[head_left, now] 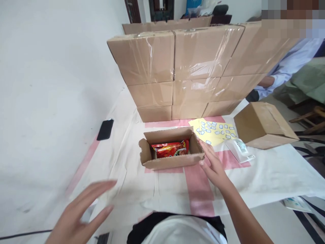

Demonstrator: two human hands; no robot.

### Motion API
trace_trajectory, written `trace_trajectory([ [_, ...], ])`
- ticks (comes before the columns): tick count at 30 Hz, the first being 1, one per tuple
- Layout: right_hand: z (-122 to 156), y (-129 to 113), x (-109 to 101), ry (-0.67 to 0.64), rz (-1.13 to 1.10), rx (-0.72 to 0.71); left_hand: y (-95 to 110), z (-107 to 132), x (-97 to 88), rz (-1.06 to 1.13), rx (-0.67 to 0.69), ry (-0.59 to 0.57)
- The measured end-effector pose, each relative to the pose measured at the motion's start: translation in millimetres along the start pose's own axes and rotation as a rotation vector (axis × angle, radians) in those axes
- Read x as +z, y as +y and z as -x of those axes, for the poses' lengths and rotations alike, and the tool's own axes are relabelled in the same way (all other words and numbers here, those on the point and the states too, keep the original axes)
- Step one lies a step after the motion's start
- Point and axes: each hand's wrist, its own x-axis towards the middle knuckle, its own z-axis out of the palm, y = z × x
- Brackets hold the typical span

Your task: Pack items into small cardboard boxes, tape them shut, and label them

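A small open cardboard box (175, 162) sits on a white and pink cloth (266, 176) in front of me. Red and orange snack packets (170, 149) lie inside it. My right hand (212, 163) rests against the box's right end, fingers stretched out on the flap. My left hand (81, 213) hovers low at the near left, fingers spread and holding nothing, well apart from the box.
A wall of taped cardboard cartons (193, 67) stands behind the box. A black phone (105, 129) lies left. A yellow sheet with several small labels (214, 131), a white label device (240, 150) and a closed carton (264, 125) lie right. Another person's sleeve (289, 66) shows far right.
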Motion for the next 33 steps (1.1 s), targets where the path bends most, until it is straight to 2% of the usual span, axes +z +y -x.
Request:
trace_trajectory([
  [2,-1,0,3,0.024,-0.011,0.006,42,-51,11.2,-0.051,0.144,0.151],
  [3,-2,0,4,0.036,-0.024,0.010,62,-75,20.2,-0.069,0.243,0.160],
  [5,-6,-1,5,0.045,-0.047,0.013,92,-110,39.7,-0.053,0.396,0.110],
  [7,-10,-1,5,0.010,-0.059,0.007,109,-127,56.7,0.009,0.472,0.028],
  [10,-13,-2,6,-0.029,-0.093,-0.016,111,-130,75.6,0.139,0.512,-0.073],
  [12,-13,-3,10,0.002,-0.110,-0.018,105,-130,86.6,0.281,0.490,-0.050],
  [13,-12,-4,13,0.025,-0.108,-0.012,102,-130,92.0,0.366,0.457,0.009],
  [15,-11,-6,21,0.087,-0.094,0.023,97,-133,101.7,0.467,0.353,0.207],
  [17,-11,-9,28,0.186,-0.075,0.071,94,-139,108.1,0.406,0.223,0.377],
  [18,-12,-11,31,0.234,-0.064,0.093,93,-142,109.6,0.346,0.171,0.401],
  [20,-15,-13,34,0.261,-0.043,0.119,90,-148,109.5,0.273,0.119,0.352],
  [22,-19,-14,34,0.207,-0.047,0.104,87,-152,106.7,0.263,0.128,0.318],
  [24,-23,-12,32,0.160,-0.058,0.028,84,-153,102.9,0.215,0.208,0.327],
  [26,-25,-9,30,0.165,-0.044,-0.080,86,-151,99.1,0.105,0.321,0.292],
  [28,-24,-6,30,0.162,-0.013,-0.144,93,-147,96.1,-0.044,0.390,0.209],
  [30,-22,-4,31,0.146,0.014,-0.153,104,-141,94.9,-0.219,0.399,0.150],
  [33,-17,-8,31,0.112,0.038,-0.138,118,-136,97.6,-0.406,0.433,0.133],
])
